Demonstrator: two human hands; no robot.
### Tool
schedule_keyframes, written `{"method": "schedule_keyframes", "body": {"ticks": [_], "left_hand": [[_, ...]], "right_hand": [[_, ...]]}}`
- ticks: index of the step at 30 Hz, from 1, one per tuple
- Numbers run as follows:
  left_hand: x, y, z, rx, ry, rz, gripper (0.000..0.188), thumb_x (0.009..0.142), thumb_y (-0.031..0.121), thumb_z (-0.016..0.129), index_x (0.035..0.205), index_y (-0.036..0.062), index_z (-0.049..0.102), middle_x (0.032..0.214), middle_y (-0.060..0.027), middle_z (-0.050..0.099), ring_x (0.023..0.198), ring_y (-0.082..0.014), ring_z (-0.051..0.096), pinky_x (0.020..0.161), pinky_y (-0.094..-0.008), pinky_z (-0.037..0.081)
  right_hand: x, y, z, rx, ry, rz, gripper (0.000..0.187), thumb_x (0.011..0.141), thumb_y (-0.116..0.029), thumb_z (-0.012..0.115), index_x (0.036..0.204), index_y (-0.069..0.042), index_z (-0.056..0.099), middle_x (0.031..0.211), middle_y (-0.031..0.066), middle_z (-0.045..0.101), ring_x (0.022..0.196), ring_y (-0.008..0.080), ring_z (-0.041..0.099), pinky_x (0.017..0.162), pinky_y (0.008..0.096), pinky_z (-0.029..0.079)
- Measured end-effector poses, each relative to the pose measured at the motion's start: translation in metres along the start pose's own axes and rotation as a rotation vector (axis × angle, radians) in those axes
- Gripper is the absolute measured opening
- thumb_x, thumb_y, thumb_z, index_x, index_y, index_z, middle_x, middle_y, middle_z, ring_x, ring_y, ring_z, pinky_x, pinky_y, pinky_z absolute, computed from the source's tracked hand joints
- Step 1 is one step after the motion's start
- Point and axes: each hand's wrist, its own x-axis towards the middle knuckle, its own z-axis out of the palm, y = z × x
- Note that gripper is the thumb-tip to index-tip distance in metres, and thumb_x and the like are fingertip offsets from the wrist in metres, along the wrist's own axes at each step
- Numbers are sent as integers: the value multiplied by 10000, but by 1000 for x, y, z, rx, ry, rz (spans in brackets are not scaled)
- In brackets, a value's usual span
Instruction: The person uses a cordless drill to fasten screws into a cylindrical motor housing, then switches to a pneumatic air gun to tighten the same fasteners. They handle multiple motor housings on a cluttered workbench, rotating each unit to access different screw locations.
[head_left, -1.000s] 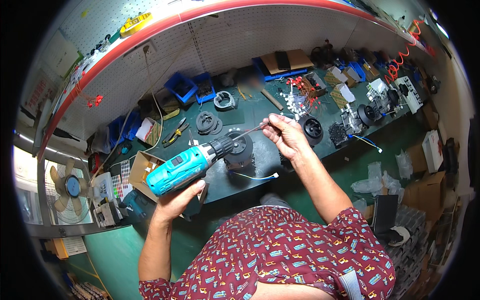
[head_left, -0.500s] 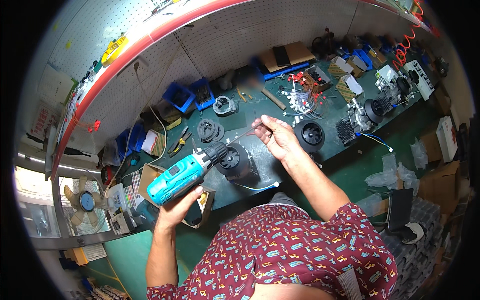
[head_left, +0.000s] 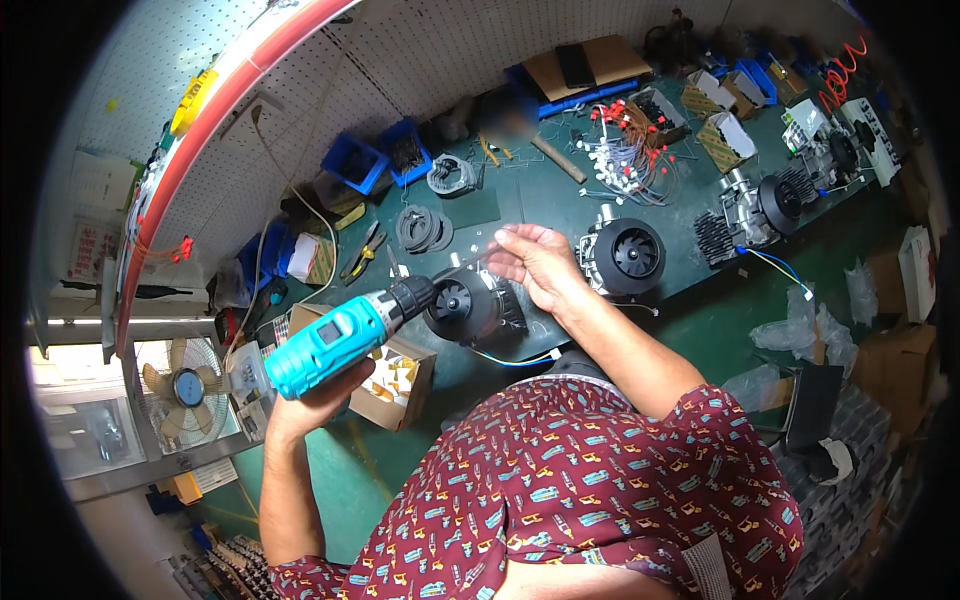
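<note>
My left hand is wrapped round the grip of a teal and black cordless drill, its long thin bit pointing up and right. At the far end of that bit my right hand is closed, thumb and fingers pinched together. Whether a small part sits in the pinch, I cannot make out. Partly covered by the drill's chuck, a metal unit with a black fan wheel lies on the green bench. Right of my right hand stands a similar fan unit.
More metal fan units line the bench to the right. Behind are coiled grey cables, blue bins, pliers and a heap of wires. An open cardboard box stands near the drill; a fan is at left.
The drill has moved slightly left with my left hand, and my right hand stays at the bit's end. The view has shifted, uncovering more of the cardboard box and the fan units.
</note>
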Motion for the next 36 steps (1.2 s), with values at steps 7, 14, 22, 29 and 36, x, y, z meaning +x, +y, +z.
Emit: {"method": "schedule_keyframes", "body": {"ticks": [7,14,22,29,36], "left_hand": [[64,49,-2,63,-202,-228,384,852,14,794,1226,52,716,1045,-39,749,928,-121,683,853,-297,561],[112,68,0,262,-414,-138,428,815,89,796,1238,84,722,1112,-107,746,976,-190,689,924,-342,544],[126,67,-2,355,-423,-88,418,815,125,805,1214,51,703,1097,-128,740,990,-211,682,927,-369,542],[129,71,-1,330,-422,-110,412,810,116,800,1203,38,700,1089,-132,740,981,-213,683,911,-371,549],[134,89,4,502,-484,-114,374,798,141,796,1154,66,711,1044,-166,739,949,-299,717,876,-397,567]], "right_hand": [[23,27,-28,-563,-125,11,260,1026,-187,570,1158,-15,713,778,23,669,569,64,564,485,212,448],[40,52,-55,-649,-294,61,434,899,-34,545,1299,-45,713,731,-61,565,622,39,462,572,206,388],[45,56,-62,-789,-350,-100,434,886,-59,551,1283,-51,725,770,-17,647,681,38,530,630,229,448],[48,58,-63,-825,-394,-148,422,892,-71,589,1293,-59,722,780,-30,647,696,38,528,641,232,452],[42,58,-67,-883,-358,-109,580,824,-58,772,1391,-67,648,697,-76,510,648,35,474,594,234,423]]}}
